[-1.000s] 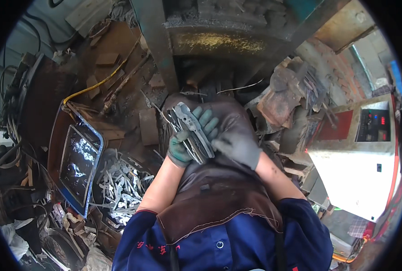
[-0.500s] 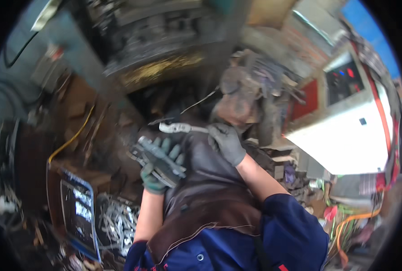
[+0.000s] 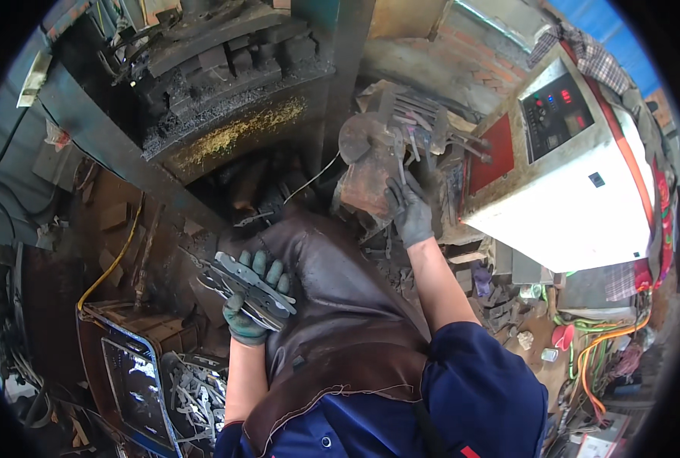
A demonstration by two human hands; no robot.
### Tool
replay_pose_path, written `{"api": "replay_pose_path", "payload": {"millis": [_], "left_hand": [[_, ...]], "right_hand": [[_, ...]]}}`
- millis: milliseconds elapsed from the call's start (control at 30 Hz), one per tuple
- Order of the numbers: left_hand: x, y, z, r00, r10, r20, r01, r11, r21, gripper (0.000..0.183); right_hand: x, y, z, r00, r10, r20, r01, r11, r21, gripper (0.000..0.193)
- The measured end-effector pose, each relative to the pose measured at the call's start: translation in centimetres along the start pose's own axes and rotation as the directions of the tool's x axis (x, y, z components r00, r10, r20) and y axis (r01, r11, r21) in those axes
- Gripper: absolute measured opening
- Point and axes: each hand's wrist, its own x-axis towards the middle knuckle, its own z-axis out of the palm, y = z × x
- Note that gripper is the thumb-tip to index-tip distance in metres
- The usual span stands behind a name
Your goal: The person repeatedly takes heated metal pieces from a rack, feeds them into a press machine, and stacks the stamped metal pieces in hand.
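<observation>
One metal piece (image 3: pixel 400 156) is at the right grip (image 3: pixel 412 217); several metal plates (image 3: pixel 254 288), overlapping too closely to count, are in the left grip (image 3: pixel 245 324), making two grips. There are also one white cabinet (image 3: pixel 565 200), one leather apron (image 3: pixel 332 298), one red cup (image 3: pixel 561 337) and one yellow hose (image 3: pixel 118 259). The heaped metal strips (image 3: pixel 199 395) are too many to count.

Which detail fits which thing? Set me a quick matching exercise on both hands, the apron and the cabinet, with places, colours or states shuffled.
1. Left hand
2. Right hand
3. Apron
4. Cabinet

A. Beside the rusty block
B. White, with a red panel
C. Holding a stack of metal pieces
D. Dark brown

Pairs: 1-C, 2-A, 3-D, 4-B
</observation>
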Motion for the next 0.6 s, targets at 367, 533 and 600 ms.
{"api": "replay_pose_path", "payload": {"millis": [367,533,600], "left_hand": [[-0.4,0.6,0.0,0.999,0.029,-0.025,-0.028,0.999,0.018,0.084],[0.1,0.4,0.4,1.0,-0.012,-0.007,0.012,1.0,-0.006,0.079],[0.0,0.4,0.1,1.0,-0.019,-0.01,0.019,1.0,-0.021,0.079]], "right_hand": [[6.1,2.2,5.5,0.979,0.202,0.002,-0.197,0.951,0.238,0.027],[3.1,0.9,20.4,0.938,0.23,0.26,-0.138,0.934,-0.328,0.037],[3.3,1.4,27.1,0.863,0.251,0.438,-0.012,0.878,-0.479,0.04]]}}
